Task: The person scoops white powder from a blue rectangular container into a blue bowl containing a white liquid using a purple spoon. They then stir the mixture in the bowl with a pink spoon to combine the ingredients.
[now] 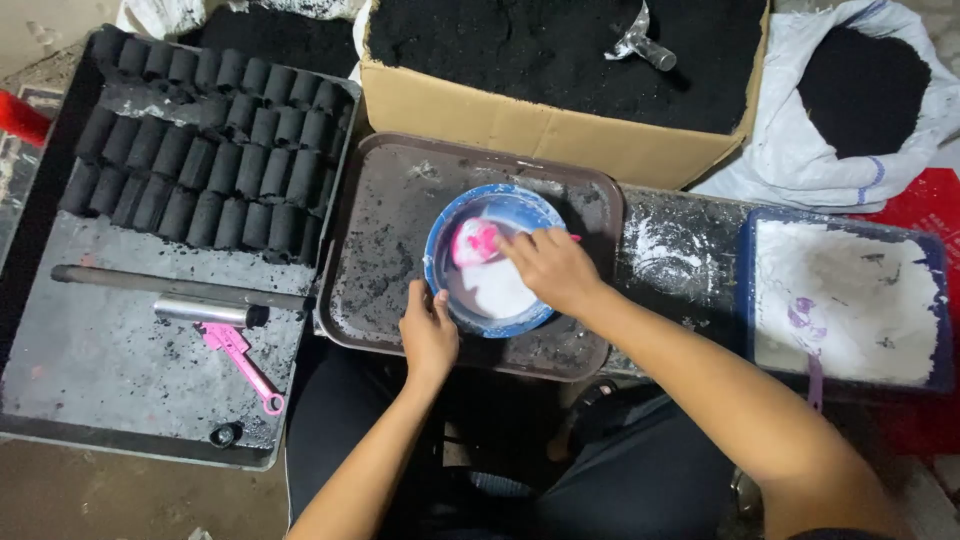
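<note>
A brown cardboard box [560,130] of black powder sits behind the dark tray [380,300], a white sack [800,150] to its right. On the tray, one blue bowl [445,290]: left hand [428,335] clasps its near rim, right hand [550,265] pinches a pink spoon [475,242] in the white paste

The bowl [494,262] is blue on the outside and white inside. The spoon [475,241] in it is pink. The tray [395,250] under it is brown with black dust. The rolls [205,150] are black, all in rows. The scoop [243,359] is pink, and the pipe [200,313] is shiny silver. The box [520,125] is tan with black powder. The tub [845,300] is blue with white powder. The sack [850,120] is white.
</note>
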